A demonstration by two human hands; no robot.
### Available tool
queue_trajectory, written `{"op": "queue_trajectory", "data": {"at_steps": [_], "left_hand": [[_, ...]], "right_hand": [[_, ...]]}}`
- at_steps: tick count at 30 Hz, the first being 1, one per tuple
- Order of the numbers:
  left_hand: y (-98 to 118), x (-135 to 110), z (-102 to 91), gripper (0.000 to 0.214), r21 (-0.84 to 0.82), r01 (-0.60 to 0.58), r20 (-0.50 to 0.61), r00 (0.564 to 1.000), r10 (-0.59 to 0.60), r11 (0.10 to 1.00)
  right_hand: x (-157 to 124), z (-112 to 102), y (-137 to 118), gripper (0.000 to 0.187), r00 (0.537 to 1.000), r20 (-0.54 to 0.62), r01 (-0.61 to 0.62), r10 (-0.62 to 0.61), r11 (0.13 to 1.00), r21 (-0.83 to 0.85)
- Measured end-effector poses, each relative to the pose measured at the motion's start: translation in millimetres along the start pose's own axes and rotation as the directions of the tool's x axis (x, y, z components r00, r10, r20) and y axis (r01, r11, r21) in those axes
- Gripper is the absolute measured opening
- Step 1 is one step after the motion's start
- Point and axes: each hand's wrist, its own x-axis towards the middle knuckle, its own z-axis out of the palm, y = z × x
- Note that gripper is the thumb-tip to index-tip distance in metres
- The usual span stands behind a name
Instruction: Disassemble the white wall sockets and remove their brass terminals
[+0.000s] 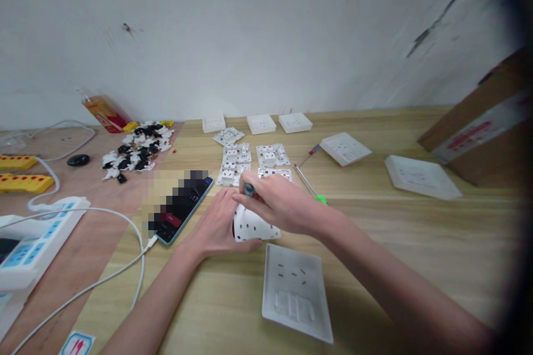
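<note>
My left hand [219,224] rests on the wooden table [375,244], its fingers wrapped around the left side of a white socket module [252,227]. My right hand [277,202] is closed on a small tool with a dark blue-grey handle [249,189], held down onto the top of that socket module. A white socket cover plate [296,291] lies flat just in front of both hands. Behind them lie several opened white socket inserts [237,156].
A phone [183,208] on a white cable lies left of my hands. A green-handled screwdriver [310,184] lies right of them. Further off: black and white small parts [137,152], white socket plates [420,176], a cardboard box [483,127], power strips [25,236], a bottle [104,112].
</note>
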Motion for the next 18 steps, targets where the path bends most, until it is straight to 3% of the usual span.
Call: {"op": "queue_trajectory", "data": {"at_steps": [6,9,18], "left_hand": [[3,1,2.6,0.066,-0.020,0.021,-0.001,1.000,-0.021,1.000],[4,2,1.7,0.064,-0.025,0.017,0.007,1.000,-0.017,1.000],[2,4,-4.1,0.085,-0.029,-0.012,-0.023,1.000,0.011,1.000]], "right_hand": [[8,9,-5,0.033,0.999,0.043,0.009,-0.003,0.992,-0.129],[8,9,-2,0.031,0.998,0.053,-0.010,0.016,0.993,-0.115],[-2,-13,9,0.025,0.973,-0.229,0.087,-0.036,0.972,0.218]]}}
